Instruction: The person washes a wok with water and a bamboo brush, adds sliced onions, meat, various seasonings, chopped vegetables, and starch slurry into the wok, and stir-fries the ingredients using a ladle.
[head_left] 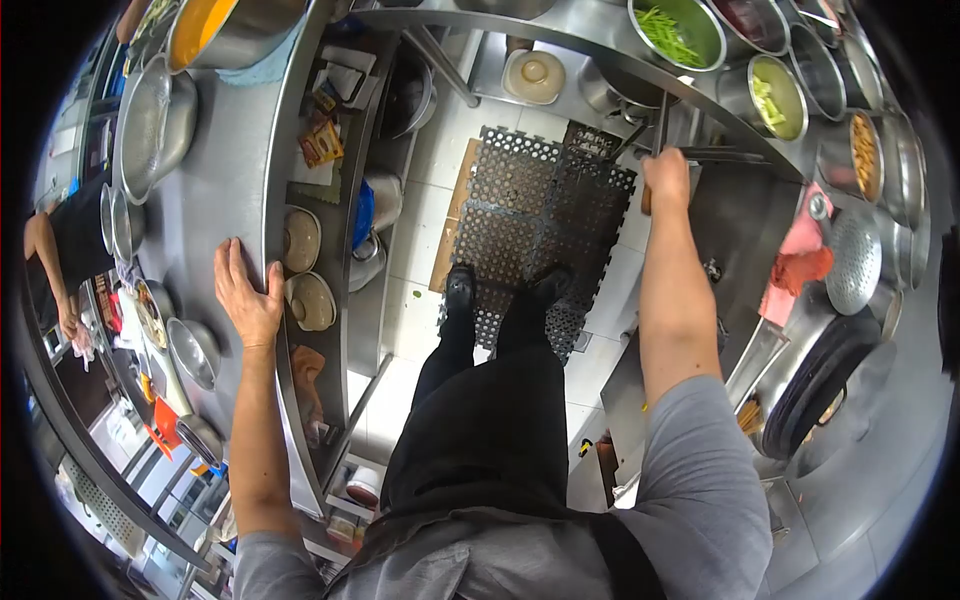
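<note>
My left hand (249,292) lies flat with its fingers spread on the edge of the steel counter (225,180). Nothing is in it. My right hand (667,178) is closed around a long handle (662,125), whose brown end shows below the fist. Its metal shaft runs away from me towards a steel pot (600,92) under the right-hand shelf. What the far end of the handle joins to, I cannot tell.
A pot of orange liquid (200,32) and a large steel bowl (155,130) stand on the left counter. At right are green strips in a bowl (665,35) and a perforated skimmer (853,262). A rubber mat (510,210) lies underfoot. Another person's arm (50,265) shows far left.
</note>
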